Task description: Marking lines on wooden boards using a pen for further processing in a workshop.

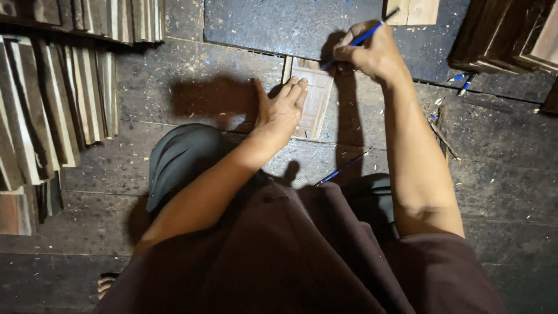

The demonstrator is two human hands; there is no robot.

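My right hand point(372, 55) is closed around a blue pen point(363, 38), pinched near its tip; the shaft slants up and away to the right of my knuckles. The tip comes down at the far end of a small pale wood panel point(314, 99), which lies on the floor point(192, 93) just below and to the left of that grip. The panel's long axis runs away from me, leaning slightly rightward at the far end, so my writing hand sits at its top edge.

My left hand point(283, 110) lies flat, fingers straight and together, pressing on the panel's near left side. It holds nothing; it only pins the piece down. This hand covers more of the panel; the right touches it only through the pen.

Beyond the panel's far end begins a dark slab point(279, 26), its edge running across right under my right grip. Well to the left of my left hand stand rows of stacked wood strips point(52, 110); more dark boards point(511, 35) lean to the right of my right hand. A second blue pen point(340, 170) lies on the floor near my lap, below both hands. The floor to the left of my left hand is bare planking.
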